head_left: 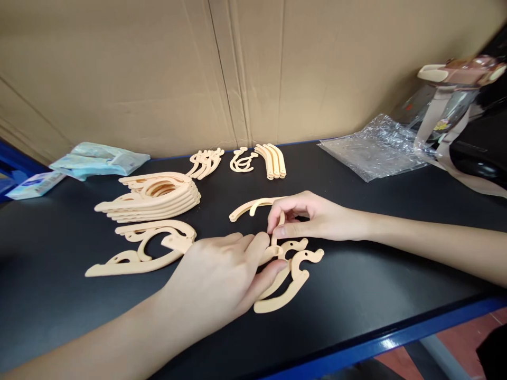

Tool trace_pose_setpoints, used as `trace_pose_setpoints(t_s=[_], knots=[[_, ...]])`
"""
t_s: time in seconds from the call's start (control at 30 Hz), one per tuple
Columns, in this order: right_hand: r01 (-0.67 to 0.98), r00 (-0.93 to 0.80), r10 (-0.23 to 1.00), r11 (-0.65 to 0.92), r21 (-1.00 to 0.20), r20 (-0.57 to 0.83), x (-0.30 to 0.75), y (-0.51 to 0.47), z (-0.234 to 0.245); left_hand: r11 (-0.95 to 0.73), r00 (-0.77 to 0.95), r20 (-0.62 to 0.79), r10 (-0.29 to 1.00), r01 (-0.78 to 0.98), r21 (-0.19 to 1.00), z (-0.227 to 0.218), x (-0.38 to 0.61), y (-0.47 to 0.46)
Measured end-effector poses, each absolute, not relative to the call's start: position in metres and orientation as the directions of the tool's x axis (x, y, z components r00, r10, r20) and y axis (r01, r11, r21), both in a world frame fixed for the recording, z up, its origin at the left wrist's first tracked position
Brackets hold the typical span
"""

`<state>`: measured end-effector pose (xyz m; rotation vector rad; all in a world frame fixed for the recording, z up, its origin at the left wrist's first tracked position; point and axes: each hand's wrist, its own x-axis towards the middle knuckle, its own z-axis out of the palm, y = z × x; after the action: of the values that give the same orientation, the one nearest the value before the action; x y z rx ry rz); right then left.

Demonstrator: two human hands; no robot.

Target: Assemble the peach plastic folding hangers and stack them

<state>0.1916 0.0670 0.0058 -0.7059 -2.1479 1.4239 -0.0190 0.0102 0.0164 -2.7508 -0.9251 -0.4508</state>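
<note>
My left hand (pixel 222 272) is closed, thumb and fingers pinching a beige plastic hanger part (pixel 270 255). Just beyond it, my right hand (pixel 311 216) grips a slim curved hanger piece (pixel 274 238) that meets this part. Fingers cover most of the joint between them. Under and beside the hands lie S-shaped hanger hook pieces (pixel 283 303). Past the right fingertips rests a curved hanger arm (pixel 241 210), with a smaller curved piece across it. A folded hanger (pixel 130 268) lies left of my left hand, partly hidden by it.
Folded hangers are stacked (pixel 154 214) at left. Along the back sit loose hooks (pixel 206 163), small curved pieces (pixel 242 161) and hanger arms (pixel 273 161). A tissue pack (pixel 99 158), clear plastic bag (pixel 372 150) and strapped bottle (pixel 443 100) stand near the cardboard wall (pixel 138 68).
</note>
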Motion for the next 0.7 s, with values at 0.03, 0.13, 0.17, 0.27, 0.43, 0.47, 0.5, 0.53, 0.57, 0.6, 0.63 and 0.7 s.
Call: trace_pose_setpoints(t_s=[0.03,0.13,0.17,0.27,0.43,0.47,0.5,0.53,0.57,0.6,0.63,0.7], knots=[[0.154,-0.748,0.654,0.342,-0.927,0.117,0.192,0.066,0.006,-0.759,0.725,0.303,0.618,0.651,-0.010,0.018,-0.018,0.007],[0.156,-0.714,0.677,0.403,-0.902,0.179,0.192,0.065,0.005,-0.588,0.599,0.068,0.798,0.748,0.308,0.021,-0.015,0.001],[0.158,-0.705,0.682,0.419,-0.894,0.195,0.192,0.064,0.006,-0.493,0.558,-0.028,0.829,0.754,0.435,0.022,-0.014,0.000],[0.165,-0.674,0.706,0.432,-0.887,0.219,0.192,0.063,0.006,-0.097,0.501,-0.278,0.820,0.600,0.794,0.023,-0.012,0.002],[0.160,-0.581,0.740,0.513,-0.844,0.339,0.192,0.063,0.004,0.313,0.548,-0.370,0.750,0.199,0.929,0.025,-0.010,0.009],[0.180,-0.540,0.746,0.555,-0.812,0.390,0.193,0.065,0.002,0.321,0.526,-0.360,0.770,0.168,0.932,0.026,-0.011,0.010],[0.223,-0.496,0.745,0.605,-0.764,0.445,0.194,0.067,0.001,0.322,0.496,-0.351,0.794,0.146,0.935,0.026,-0.011,0.011],[0.290,-0.461,0.734,0.656,-0.696,0.499,0.196,0.070,-0.001,0.316,0.464,-0.338,0.819,0.128,0.940,0.026,-0.011,0.013],[0.372,-0.443,0.711,0.700,-0.609,0.547,0.198,0.073,-0.003,0.310,0.433,-0.328,0.840,0.114,0.944,0.026,-0.012,0.014],[0.451,-0.451,0.683,0.730,-0.514,0.574,0.199,0.076,-0.004,0.300,0.408,-0.317,0.857,0.105,0.948,0.026,-0.012,0.016],[0.513,-0.480,0.660,0.746,-0.425,0.578,0.201,0.079,-0.006,0.288,0.388,-0.306,0.869,0.105,0.952,0.025,-0.013,0.018],[0.587,-0.555,0.635,0.757,-0.288,0.538,0.203,0.083,-0.008,0.263,0.371,-0.288,0.883,0.117,0.958,0.024,-0.015,0.021]])
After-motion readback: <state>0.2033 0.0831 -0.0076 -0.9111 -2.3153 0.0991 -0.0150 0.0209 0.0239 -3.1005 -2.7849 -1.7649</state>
